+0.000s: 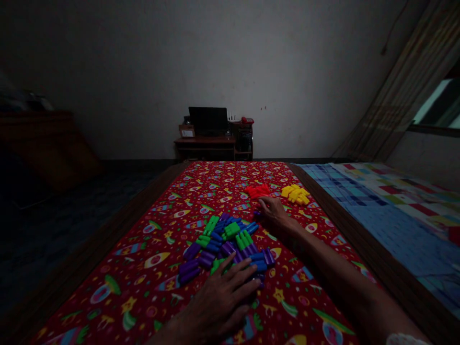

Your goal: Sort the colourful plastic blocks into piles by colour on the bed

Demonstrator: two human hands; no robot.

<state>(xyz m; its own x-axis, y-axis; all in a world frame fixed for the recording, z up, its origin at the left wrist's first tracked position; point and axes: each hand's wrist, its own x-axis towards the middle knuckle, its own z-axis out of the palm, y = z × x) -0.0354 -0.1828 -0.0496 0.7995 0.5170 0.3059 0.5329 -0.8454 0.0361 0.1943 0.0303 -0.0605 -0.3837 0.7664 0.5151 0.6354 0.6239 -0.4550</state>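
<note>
My left hand (226,294) lies spread and ungripped over the near edge of the mixed blocks (227,248). Farther off, my right hand (275,211) curls beside a lone purple block (257,213); whether I'm pinching it, I can't tell. I judge this step as handling single blocks; moving one calls for a light fingertip grip, clear of the red blocks (258,191) and yellow blocks (295,194) beyond.

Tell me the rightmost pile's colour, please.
The rightmost pile of blocks is yellow, seen in the head view.
</note>
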